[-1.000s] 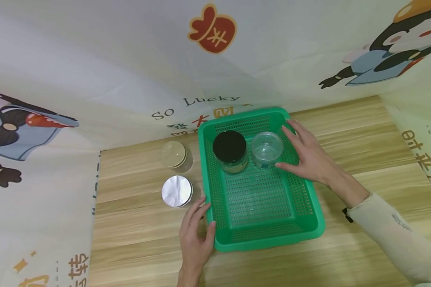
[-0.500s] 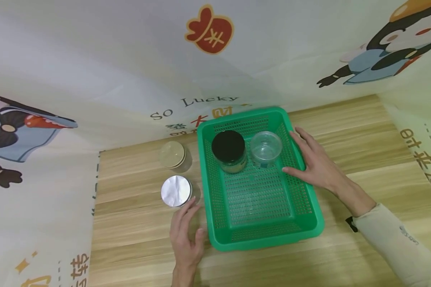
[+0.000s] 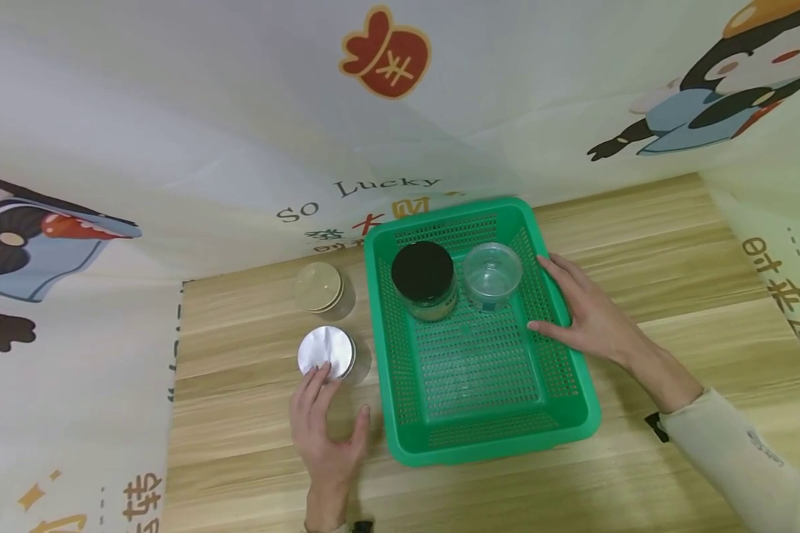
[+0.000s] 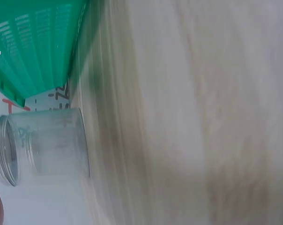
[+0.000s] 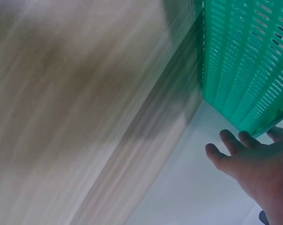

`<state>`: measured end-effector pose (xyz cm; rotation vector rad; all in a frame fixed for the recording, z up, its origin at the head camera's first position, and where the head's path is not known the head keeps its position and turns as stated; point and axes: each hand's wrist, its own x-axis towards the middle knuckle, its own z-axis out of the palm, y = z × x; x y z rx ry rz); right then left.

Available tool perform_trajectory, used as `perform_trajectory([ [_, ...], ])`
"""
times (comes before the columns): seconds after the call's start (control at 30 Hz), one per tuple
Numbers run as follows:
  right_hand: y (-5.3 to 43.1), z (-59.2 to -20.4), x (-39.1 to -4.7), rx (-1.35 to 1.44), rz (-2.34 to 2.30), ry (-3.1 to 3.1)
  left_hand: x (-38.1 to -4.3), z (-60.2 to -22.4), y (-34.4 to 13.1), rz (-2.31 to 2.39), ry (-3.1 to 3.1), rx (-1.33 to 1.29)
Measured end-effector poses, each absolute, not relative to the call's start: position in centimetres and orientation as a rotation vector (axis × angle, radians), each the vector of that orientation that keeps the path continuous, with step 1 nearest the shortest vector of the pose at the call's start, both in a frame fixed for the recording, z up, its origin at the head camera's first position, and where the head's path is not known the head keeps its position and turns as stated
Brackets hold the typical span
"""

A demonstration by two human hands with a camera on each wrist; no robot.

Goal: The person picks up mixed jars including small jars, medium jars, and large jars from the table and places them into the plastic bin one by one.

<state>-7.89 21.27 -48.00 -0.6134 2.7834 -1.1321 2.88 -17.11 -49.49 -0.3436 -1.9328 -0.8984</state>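
Silvery round lid (image 3: 320, 346) under left fingers (image 3: 315, 390); perforated green basket (image 3: 476, 374) alongside.

Silver-topped jar (image 3: 323, 346), clear-walled, stands upright on counter (image 3: 240, 422) just left of green basket (image 3: 493, 448), fingertips of left hand (image 3: 323, 433) on its top. Just beyond it, upright: gold-topped jar (image 3: 318, 286). Basket, rectangular and perforated, sits flat, right hand (image 3: 596, 318) at its right rim. In far half, side by side: black-lidded jar (image 3: 424, 274), upright, and clear round container (image 3: 492, 272).
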Motion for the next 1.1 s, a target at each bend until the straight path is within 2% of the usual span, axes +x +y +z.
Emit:
perform_trajectory([
  [0.33, 21.6, -48.2, -7.0, -0.582, -1.176, 2.753, 2.4, -48.6, -17.2, -0.886, -1.897, -0.304],
  [1.1, 22.0, -48.4, -5.5, -0.558, -1.265, 2.664, 1.6, -49.6, -18.4, -1.052, -2.033, -0.155],
])
